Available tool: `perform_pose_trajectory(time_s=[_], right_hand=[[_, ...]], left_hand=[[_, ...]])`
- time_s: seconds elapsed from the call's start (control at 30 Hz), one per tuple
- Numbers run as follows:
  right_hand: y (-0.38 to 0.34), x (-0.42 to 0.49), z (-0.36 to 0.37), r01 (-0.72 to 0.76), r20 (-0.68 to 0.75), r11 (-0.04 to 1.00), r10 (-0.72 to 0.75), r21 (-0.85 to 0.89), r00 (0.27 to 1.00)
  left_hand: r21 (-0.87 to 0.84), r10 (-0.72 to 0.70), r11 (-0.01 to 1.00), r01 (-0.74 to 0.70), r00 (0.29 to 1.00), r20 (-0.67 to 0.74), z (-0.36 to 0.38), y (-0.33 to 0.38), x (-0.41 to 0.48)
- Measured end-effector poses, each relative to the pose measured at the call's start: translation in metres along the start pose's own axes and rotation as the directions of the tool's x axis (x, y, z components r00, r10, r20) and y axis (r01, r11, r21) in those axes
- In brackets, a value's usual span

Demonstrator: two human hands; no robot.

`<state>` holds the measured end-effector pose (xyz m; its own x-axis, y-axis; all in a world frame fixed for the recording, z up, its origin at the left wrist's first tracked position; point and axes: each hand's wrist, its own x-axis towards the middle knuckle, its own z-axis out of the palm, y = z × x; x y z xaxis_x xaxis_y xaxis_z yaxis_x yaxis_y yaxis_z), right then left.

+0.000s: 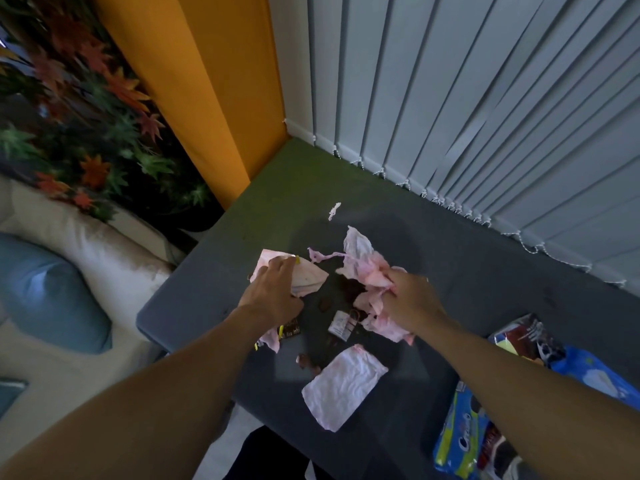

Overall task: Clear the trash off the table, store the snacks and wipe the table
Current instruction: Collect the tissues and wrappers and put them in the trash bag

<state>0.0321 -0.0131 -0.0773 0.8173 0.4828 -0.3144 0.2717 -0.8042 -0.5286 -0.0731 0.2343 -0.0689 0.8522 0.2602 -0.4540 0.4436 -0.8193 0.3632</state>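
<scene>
A ragged, pink-stained tissue wad (367, 282) hangs over the middle of the grey counter (485, 289), bunched in the grip of the right hand (412, 299). At its 9 o'clock the left hand (273, 292) grips a folded tissue (308, 277). A flat white tissue (346, 386) lies at 6 o'clock and a small scrap (334, 211) at 12. Brown crumbs (351, 292), a small white packet (341, 325) and a dark wrapper (290, 330) lie between them. Snack bags (460, 441) crowd the counter's 4 o'clock edge.

Snack packets (457, 441) at five o'clock, cropped by the bottom edge; foliage (86, 133) at ten o'clock, blurry.
</scene>
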Motion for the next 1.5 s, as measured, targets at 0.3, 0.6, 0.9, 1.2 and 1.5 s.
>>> perform_pose_trajectory(time_s=[0.3, 0.6, 0.9, 1.2, 1.5], right_hand=[[-0.005, 0.002, -0.016, 0.027, -0.215, 0.998, -0.014, 0.056, 0.976], [0.004, 0.002, -0.05, 0.041, -0.306, 0.998, -0.027, 0.039, 0.952], [0.007, -0.018, -0.047, 0.028, -0.31, 0.997, -0.003, 0.076, 0.951], [0.001, -0.024, -0.035, 0.019, -0.149, 0.999, -0.012, 0.046, 0.989], [-0.004, -0.029, -0.029, -0.034, -0.08, 0.999, 0.036, 0.029, 0.996]], left_hand=[[0.058, 0.01, 0.998, -0.01, 1.0, -0.016, -0.009, 0.015, -0.001], [0.052, 0.059, 0.997, -0.057, 0.997, -0.039, -0.02, 0.027, -0.004], [0.072, 0.109, 0.992, -0.105, 0.993, -0.05, -0.023, 0.037, -0.009], [0.091, 0.124, 0.989, -0.118, 0.99, -0.06, -0.024, 0.037, -0.016], [0.119, 0.139, 0.984, -0.13, 0.988, -0.072, -0.026, 0.03, -0.019]])
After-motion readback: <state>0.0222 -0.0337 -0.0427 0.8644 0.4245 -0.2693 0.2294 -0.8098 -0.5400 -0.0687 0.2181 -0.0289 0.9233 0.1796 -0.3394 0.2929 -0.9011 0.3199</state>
